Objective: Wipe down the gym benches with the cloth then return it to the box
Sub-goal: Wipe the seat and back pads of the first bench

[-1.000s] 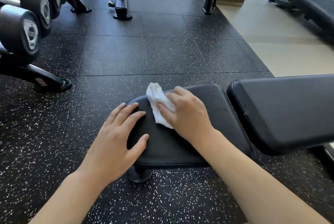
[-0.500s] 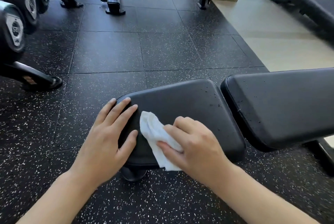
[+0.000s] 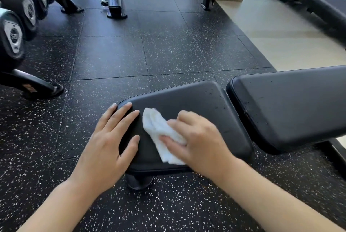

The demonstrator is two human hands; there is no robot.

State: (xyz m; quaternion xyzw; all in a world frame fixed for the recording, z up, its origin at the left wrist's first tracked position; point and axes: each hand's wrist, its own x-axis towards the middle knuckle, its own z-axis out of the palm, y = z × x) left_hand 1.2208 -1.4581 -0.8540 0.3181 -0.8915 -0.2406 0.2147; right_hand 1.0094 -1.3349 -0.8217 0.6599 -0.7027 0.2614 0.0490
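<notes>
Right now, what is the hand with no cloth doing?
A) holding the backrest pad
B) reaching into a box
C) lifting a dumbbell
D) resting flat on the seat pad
D: the left hand lies flat, fingers straight, on the end of the bench seat pad, beside the white cloth that the right hand holds.

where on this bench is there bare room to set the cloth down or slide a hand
The far right part of the seat pad is bare, bordered by the gap to the back pad, itself bare. The near left end is crowded: the left hand lies flat there and the right hand presses the cloth.
</notes>
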